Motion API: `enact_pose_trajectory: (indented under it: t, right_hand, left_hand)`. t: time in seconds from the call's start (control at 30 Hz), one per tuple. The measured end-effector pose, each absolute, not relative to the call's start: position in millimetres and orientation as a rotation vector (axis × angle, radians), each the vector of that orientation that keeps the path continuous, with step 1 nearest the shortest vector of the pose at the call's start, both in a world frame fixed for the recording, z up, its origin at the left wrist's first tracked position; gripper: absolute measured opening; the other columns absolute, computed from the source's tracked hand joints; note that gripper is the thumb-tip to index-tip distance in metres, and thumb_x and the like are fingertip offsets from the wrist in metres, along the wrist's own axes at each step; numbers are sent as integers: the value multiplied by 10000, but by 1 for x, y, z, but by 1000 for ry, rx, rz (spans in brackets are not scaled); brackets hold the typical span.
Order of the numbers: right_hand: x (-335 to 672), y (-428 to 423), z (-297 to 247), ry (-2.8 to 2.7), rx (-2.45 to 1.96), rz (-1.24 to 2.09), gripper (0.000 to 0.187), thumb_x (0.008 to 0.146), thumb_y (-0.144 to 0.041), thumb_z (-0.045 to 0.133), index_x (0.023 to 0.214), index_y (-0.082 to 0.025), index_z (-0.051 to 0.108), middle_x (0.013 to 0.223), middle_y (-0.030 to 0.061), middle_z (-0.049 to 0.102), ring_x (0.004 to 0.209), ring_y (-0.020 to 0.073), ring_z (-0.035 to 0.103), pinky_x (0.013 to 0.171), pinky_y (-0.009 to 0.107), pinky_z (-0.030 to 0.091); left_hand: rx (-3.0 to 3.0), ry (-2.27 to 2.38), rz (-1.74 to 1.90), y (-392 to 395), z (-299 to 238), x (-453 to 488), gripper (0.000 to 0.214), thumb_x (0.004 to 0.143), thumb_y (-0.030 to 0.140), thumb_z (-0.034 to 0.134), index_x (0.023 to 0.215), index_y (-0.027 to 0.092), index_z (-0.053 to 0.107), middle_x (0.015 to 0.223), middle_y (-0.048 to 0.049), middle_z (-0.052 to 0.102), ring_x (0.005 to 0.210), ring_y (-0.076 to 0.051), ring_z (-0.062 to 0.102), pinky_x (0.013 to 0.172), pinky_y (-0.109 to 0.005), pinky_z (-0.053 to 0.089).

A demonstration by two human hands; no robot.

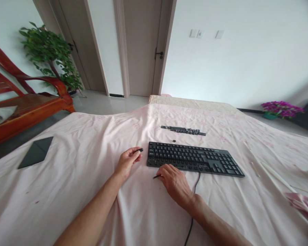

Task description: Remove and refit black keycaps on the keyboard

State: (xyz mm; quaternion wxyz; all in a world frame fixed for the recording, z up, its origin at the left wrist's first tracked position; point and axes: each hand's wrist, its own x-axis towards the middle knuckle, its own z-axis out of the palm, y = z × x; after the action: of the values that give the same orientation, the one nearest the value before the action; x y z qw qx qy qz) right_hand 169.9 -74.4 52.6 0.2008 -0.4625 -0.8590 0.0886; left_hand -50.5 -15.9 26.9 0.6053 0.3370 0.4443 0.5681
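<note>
On the pink cloth (92, 136): one black keyboard (187, 155), lying flat just ahead of two bare hands, its long near edge toward the person.
Keyboard's near rows: bare sockets without caps, with at least three pale wire outlines (183, 167) among them; the caps farther up sit in place.
Left hand (128, 161): one, thumb and fingers pinched together on one small black piece (141, 150), just beside the keyboard's left end.
Right hand (173, 181): one, fingers curled tight around one thin dark stick (157, 176), whose tip points left; the fingertips overlap the keyboard's near edge, though whether they touch it cannot be told.
Loose keycaps (183, 130): one uneven row beyond the keyboard, more than ten, too small to count exactly.
Lone keycap (174, 140): one, between that row and the keyboard.
Cable (196, 184): one, black, running from the keyboard's near edge and passing under the right arm.
Dark flat panel (37, 153): one, well apart at the left.
Thin pale sticks (278, 177): at least two, at the right, near one bunched pink fabric (303, 205).
Beyond the cloth: two doors (142, 48), three wall plates (219, 34), one wooden bench (30, 112), one leafy plant (48, 51), one pot of purple flowers (282, 107).
</note>
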Motion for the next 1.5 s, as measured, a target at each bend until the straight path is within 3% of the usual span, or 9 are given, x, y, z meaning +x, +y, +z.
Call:
enact_pose_trajectory:
  t: [0.13,0.23,0.37,0.5,1.2,1.37,1.5]
  right_hand:
    - [180,-67,47,-2045,-1340,465,79,887,-170,518,935,-204,571,874,18,622,811,160,585,757,286,453]
    - [183,-60,44,-1773,-1373,602,202,840,-186,550,1040,-210,569,874,18,626,744,146,596,726,278,483]
    - [176,-54,50,-1578,-1304,959,151,827,-291,578,937,-199,627,805,18,633,682,145,624,652,266,513]
    - [169,-50,53,-1318,-1222,1146,248,831,-404,592,945,-186,622,735,16,645,694,161,654,684,287,536]
    - [159,-29,44,-1089,-1117,1240,391,739,-504,691,923,-161,648,774,47,692,725,187,682,748,362,574]
    - [163,-31,44,-1145,-1147,1172,337,801,-464,638,951,-163,640,816,58,675,735,185,672,732,353,568]
    - [166,-42,52,-1627,-1094,844,185,872,-336,562,932,-203,675,922,62,632,823,167,634,771,303,533]
  left_hand:
    - [819,1036,1341,-16,24,-50,441,663,292,783,1060,149,655,879,-37,686,755,-92,636,759,-221,506]
    - [767,1014,1348,-15,23,-51,427,666,273,782,1055,153,656,909,-35,681,785,-90,638,801,-226,504]
    - [754,1023,1342,-14,22,-52,370,682,276,773,1010,142,666,907,-38,678,795,-94,639,802,-223,506]
    - [802,1041,1308,-14,20,-51,371,696,278,763,1027,144,660,897,-37,677,795,-99,639,797,-225,507]
    - [809,1070,1268,-16,27,-50,383,689,301,763,1028,146,674,870,-51,698,799,-114,641,778,-232,504]
    - [786,1053,1262,-16,29,-49,393,706,330,756,1043,141,682,934,-78,709,814,-128,654,767,-237,525]
    - [733,1022,1277,-15,29,-50,369,731,354,740,1021,131,688,938,-85,711,798,-130,667,735,-223,545]
